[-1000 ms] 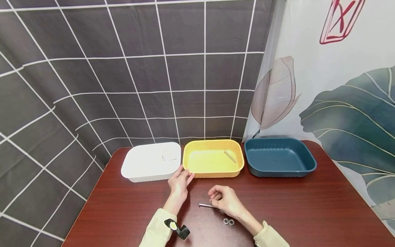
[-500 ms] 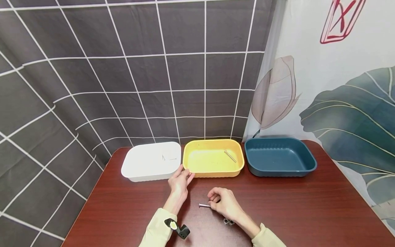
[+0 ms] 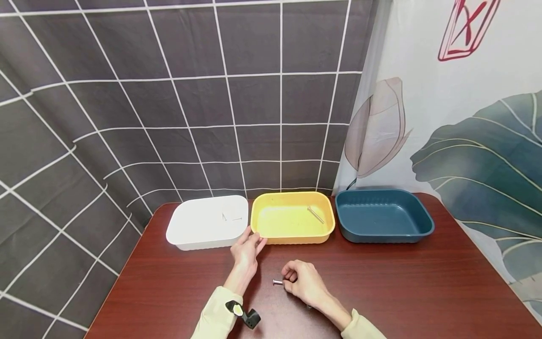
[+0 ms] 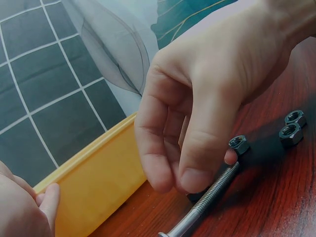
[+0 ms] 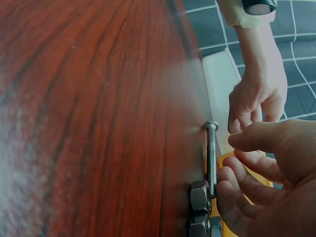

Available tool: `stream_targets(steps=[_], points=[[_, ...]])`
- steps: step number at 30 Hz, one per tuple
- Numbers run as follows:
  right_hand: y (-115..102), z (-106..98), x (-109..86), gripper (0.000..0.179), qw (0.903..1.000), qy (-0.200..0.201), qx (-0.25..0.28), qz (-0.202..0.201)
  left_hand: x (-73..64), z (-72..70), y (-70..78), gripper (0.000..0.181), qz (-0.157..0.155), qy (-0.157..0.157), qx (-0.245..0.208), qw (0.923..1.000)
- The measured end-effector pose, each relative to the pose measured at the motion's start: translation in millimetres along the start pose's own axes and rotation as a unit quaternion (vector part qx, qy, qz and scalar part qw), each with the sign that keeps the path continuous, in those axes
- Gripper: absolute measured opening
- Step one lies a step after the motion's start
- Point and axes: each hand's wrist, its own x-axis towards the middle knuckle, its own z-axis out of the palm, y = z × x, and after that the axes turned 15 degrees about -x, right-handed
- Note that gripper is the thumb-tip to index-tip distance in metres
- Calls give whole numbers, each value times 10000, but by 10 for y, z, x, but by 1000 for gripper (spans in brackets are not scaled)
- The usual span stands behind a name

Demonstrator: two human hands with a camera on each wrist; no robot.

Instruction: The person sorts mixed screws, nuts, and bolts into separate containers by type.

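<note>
A metal bolt point(image 3: 277, 282) lies on the table beneath my right hand point(image 3: 306, 284); its head shows in the head view. The right wrist view has the bolt's threaded shaft point(image 5: 212, 158) beside the bent fingers, with a gap between thumb and forefinger. Several hex nuts point(image 4: 291, 129) lie near the bolt's threaded end, mostly hidden by my right hand in the head view. My left hand point(image 3: 245, 256) rests its fingers at the near-left corner of the yellow tray point(image 3: 292, 240), beside the white tray point(image 3: 190, 235).
One long bolt point(image 3: 315, 214) lies inside the yellow tray. Small thin screws point(image 3: 232, 217) are in the white tray. A dark blue tray point(image 3: 385, 238) stands at the right. A gridded cloth point(image 3: 254, 103) hangs behind the table point(image 3: 169, 287).
My right hand has shifted slightly left along the bolt, covering more of its shaft and hiding the nuts in the head view. The left hand has stayed at the tray corner.
</note>
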Motion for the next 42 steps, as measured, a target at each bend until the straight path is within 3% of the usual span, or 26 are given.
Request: stream_targets(steps=[15, 32, 42], points=[[-42, 45, -14, 22, 9957, 4, -922, -6, 8, -6, -1, 54, 12, 23, 37, 10000], [-53, 57, -15, 20, 9895, -223, -1394, -304, -3, 0, 4, 55, 10, 25, -6, 10000], [-77, 66, -13, 19, 9838, -174, -1762, -269, -12, 4, -1, 55, 27, 13, 28, 10000]])
